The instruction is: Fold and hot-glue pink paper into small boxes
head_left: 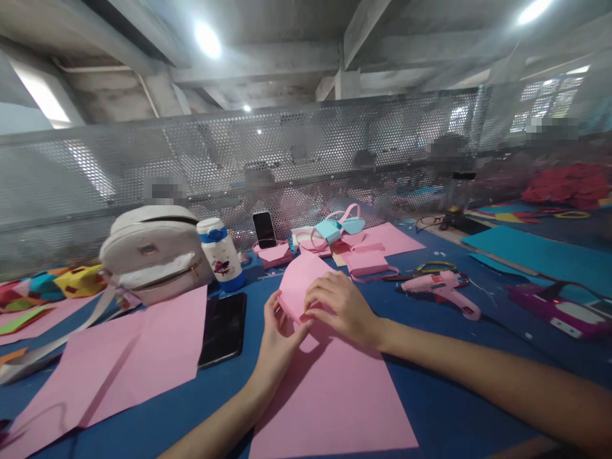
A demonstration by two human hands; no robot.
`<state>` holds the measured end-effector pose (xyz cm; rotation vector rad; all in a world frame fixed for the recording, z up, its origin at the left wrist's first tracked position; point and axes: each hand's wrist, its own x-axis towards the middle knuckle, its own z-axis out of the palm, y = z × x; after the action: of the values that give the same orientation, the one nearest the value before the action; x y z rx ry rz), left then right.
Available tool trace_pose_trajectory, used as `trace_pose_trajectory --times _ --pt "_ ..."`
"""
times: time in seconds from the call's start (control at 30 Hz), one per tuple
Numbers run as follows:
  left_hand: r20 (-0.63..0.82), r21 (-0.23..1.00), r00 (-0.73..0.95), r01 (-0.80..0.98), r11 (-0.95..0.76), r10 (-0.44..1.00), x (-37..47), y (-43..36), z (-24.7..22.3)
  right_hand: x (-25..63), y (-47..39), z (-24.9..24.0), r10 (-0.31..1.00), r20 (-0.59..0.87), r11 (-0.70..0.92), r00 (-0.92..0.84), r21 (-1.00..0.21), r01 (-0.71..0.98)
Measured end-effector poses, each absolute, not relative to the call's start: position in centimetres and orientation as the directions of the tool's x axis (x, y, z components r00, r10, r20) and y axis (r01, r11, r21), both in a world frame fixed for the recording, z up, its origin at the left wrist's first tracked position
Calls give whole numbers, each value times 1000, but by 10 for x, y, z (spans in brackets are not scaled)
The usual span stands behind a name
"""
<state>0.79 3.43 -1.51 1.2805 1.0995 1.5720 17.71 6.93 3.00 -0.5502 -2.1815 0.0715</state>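
A curved piece of pink paper [300, 280] is held up between both hands over the table. My left hand [282, 328] grips its left and lower edge, thumb pointing toward the other hand. Fingertips of my right hand [342, 306] pinch the paper's lower right edge, close to my left thumb. Beneath them a large pink sheet [337, 398] lies flat on the blue table [440, 395]. Whether the held piece joins that sheet is hidden by the hands. Right of the hands lies a pink glue gun [444, 290], touched by neither.
Leftward are a black phone [224, 328], a folded pink sheet [138, 357], a white bottle [220, 255] and a white backpack [155, 248]. Pink paper bags [366, 261] stand behind. Scissors [425, 269], blue-green sheets [549, 255] and a purple device [557, 309] lie right. A perforated metal screen [306, 153] rises behind.
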Motion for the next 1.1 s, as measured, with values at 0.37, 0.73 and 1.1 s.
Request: trace_pose_trajectory --times 0.37,0.73,1.1 --pt "153 976 -152 -129 -173 977 6 30 -5 176 70 27 533 702 846 -472 -427 320" --pt "146 984 -155 -79 -159 977 4 29 -1 172 67 25 628 650 758 -428 -634 151" --pt "155 984 -143 -59 -165 977 4 30 -1 170 65 25 639 646 734 -418 -675 80"
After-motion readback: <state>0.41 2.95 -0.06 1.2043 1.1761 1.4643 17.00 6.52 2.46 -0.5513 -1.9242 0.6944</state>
